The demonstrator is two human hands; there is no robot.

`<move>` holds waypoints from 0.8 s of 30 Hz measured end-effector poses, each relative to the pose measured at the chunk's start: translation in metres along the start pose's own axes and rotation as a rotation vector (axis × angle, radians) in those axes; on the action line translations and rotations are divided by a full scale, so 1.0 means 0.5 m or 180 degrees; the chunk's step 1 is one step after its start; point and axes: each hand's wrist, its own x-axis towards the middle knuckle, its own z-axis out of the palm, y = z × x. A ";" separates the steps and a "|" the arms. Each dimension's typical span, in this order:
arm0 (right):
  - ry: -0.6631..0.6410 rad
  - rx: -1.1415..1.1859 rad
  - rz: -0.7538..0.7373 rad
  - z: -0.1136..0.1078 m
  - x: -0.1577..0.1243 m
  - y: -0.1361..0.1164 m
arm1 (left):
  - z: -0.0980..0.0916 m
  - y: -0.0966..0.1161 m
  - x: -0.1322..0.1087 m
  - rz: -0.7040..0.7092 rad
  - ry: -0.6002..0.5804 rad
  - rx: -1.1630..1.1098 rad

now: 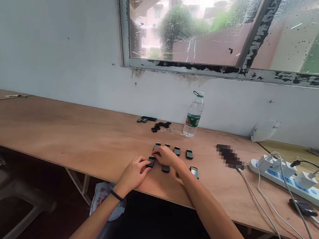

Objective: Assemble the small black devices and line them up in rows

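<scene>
A small black device with a grey screen (151,161) sits near the table's front edge. My left hand (133,173) grips it from the left between thumb and fingers. My right hand (165,156) reaches over from the right, its fingers closed at the device's top edge; what they pinch is too small to tell. More such devices surround the hands: one partly covered behind my right hand (157,146), one under the right wrist (165,169), two behind to the right (177,151) (189,154), and one with a brighter screen (194,172) beside the right forearm.
Black parts (163,124) and small pale bits (167,129) lie at the back, near stacked dark pieces (148,119). A water bottle (193,117) stands by the wall. To the right are a blurred-out dark object (229,156), a power strip (293,182) and trailing white cables.
</scene>
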 end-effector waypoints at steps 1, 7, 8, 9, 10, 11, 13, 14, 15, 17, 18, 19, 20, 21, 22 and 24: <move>-0.0005 0.0003 0.0003 0.001 0.000 0.000 | 0.000 0.001 0.000 0.0005 0.0005 -0.0003; 0.0251 -0.0052 -0.0051 -0.001 0.000 0.018 | -0.004 0.001 0.000 0.0027 -0.0017 -0.0073; 0.0321 -0.0033 -0.0001 -0.006 -0.003 0.026 | -0.005 0.002 0.001 0.0047 0.0006 -0.0083; 0.0343 0.0003 0.0052 -0.012 -0.008 0.036 | -0.006 0.004 0.002 0.0074 0.0039 -0.0087; 0.0308 0.0053 0.0095 -0.020 -0.014 0.047 | -0.006 0.009 0.004 0.0109 0.0074 -0.0090; 0.0215 0.0108 0.0115 -0.028 -0.022 0.059 | -0.004 0.015 0.006 0.0156 0.0095 -0.0094; -0.0101 0.0232 0.0091 -0.043 -0.043 0.081 | 0.003 0.034 0.011 0.0256 0.0089 -0.0099; -0.0283 0.0285 0.0037 -0.050 -0.053 0.090 | 0.008 0.045 0.014 0.0304 0.0045 -0.0089; -0.0428 0.0307 -0.0050 -0.055 -0.064 0.098 | 0.015 0.058 0.016 0.0347 -0.0017 -0.0058; -0.0587 0.0270 -0.0317 -0.062 -0.082 0.108 | 0.032 0.083 0.021 0.0419 -0.0165 0.0082; -0.0596 0.0243 -0.0438 -0.063 -0.089 0.111 | 0.040 0.094 0.023 0.0440 -0.0213 0.0182; -0.0595 0.0230 -0.0522 -0.063 -0.095 0.111 | 0.048 0.103 0.024 0.0458 -0.0239 0.0292; -0.0599 0.0236 -0.0551 -0.062 -0.099 0.111 | 0.055 0.110 0.026 0.0465 -0.0242 0.0399; -0.0612 0.0254 -0.0529 -0.061 -0.102 0.110 | 0.060 0.116 0.028 0.0461 -0.0229 0.0496; -0.0610 0.0274 -0.0477 -0.061 -0.104 0.107 | 0.064 0.119 0.029 0.0441 -0.0211 0.0578; -0.0591 0.0310 -0.0362 -0.060 -0.106 0.103 | 0.067 0.121 0.031 0.0376 -0.0188 0.0680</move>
